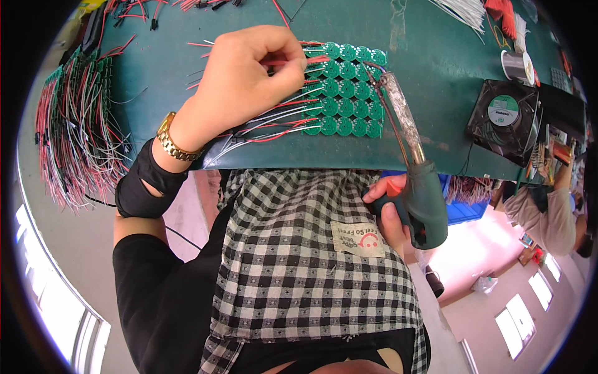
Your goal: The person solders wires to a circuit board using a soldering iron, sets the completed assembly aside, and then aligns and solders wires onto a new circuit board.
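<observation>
My left hand (252, 71) is closed in a pinch, holding a red wire (317, 59) whose end lies over a panel of small round green circuit boards (342, 90). Several red and white wires (274, 124) run out from the panel's left side, passing beneath my left wrist. In my right hand (389, 215), below the table edge, is a soldering gun (427, 202) with a dark green body and a red trigger. Its worn metal barrel points up and left, and the tip is by the panel's upper right part. My palm hides some of the wires.
On the green table (430, 75) stand a black fan (504, 112) and a solder spool (518, 67) at the right. Wired boards (78, 131) hang in a bundle at the left edge. A blue bin (464, 212) sits below; another person's arm (545, 215) shows far right.
</observation>
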A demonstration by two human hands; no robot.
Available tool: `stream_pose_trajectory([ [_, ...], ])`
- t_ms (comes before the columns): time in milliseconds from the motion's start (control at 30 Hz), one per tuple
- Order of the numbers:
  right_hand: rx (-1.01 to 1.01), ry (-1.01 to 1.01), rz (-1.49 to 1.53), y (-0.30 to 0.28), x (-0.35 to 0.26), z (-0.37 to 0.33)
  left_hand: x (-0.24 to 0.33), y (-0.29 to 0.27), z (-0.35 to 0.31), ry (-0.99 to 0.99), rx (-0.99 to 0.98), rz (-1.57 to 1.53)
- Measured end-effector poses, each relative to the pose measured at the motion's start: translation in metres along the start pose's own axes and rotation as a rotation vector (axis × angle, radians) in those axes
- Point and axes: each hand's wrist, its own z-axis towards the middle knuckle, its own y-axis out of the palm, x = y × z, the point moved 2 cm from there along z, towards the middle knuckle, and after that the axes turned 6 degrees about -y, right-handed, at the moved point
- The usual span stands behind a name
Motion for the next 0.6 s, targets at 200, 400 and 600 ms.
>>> stream_pose_trajectory([
  [200, -0.063, 0.116, -0.023, 0.009, -0.003, 0.007, -0.008, 0.009, 0.005, 0.020, -0.002, 0.091],
  [400, -0.012, 0.150, 0.005, 0.016, -0.002, 0.007, -0.011, 0.009, 0.004, -0.007, 0.015, 0.123],
  [600, -0.061, 0.173, -0.007, 0.016, -0.004, 0.010, -0.011, 0.009, 0.006, 0.011, 0.012, 0.135],
])
